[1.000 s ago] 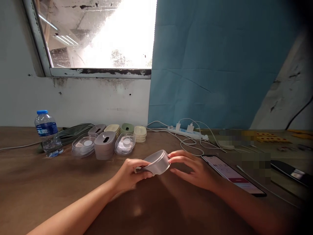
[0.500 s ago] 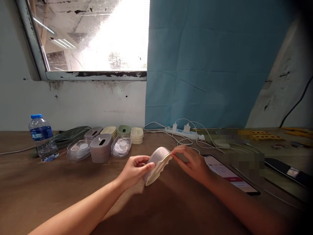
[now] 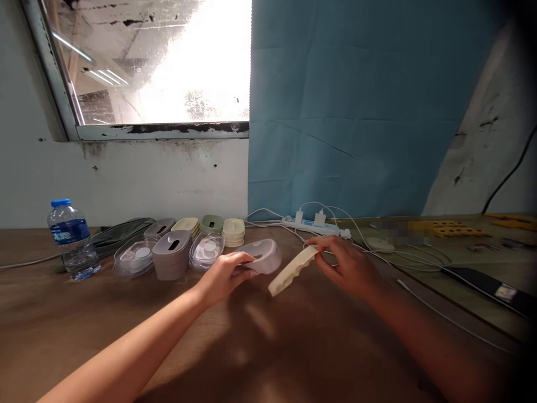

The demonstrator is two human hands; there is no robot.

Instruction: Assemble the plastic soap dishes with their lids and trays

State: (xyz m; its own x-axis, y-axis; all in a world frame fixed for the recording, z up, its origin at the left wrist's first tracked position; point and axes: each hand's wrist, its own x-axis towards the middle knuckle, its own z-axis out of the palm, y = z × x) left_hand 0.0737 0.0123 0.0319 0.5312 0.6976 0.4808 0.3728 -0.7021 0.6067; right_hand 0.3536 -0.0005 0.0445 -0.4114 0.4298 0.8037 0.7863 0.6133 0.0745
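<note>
My left hand (image 3: pixel 229 277) pinches one end of a pale lilac-grey plastic cover (image 3: pixel 268 258), rounded and hollow, tilted above the table. My right hand (image 3: pixel 342 263) grips the upper end of a cream-coloured plastic insert (image 3: pixel 289 273) with a wavy lower edge. This insert hangs slanted, apart from the cover, its low end toward my left hand. Left of my hands stands a stack of lilac-grey covers (image 3: pixel 172 263) with a dark slot on top. Clear plastic boxes (image 3: pixel 206 250) sit in a stack beside it.
More clear boxes (image 3: pixel 134 257), a green cover (image 3: pixel 212 223) and cream pieces (image 3: pixel 234 232) stand along the back. A water bottle (image 3: pixel 72 240) is at the left, near a dark green pouch (image 3: pixel 121 238). A power strip (image 3: pixel 310 225) with white cables lies behind my right hand.
The cream insert has come away from the lilac-grey cover. My left hand has tipped the cover up and away; my right hand has drawn the insert rightward. The phone no longer shows.
</note>
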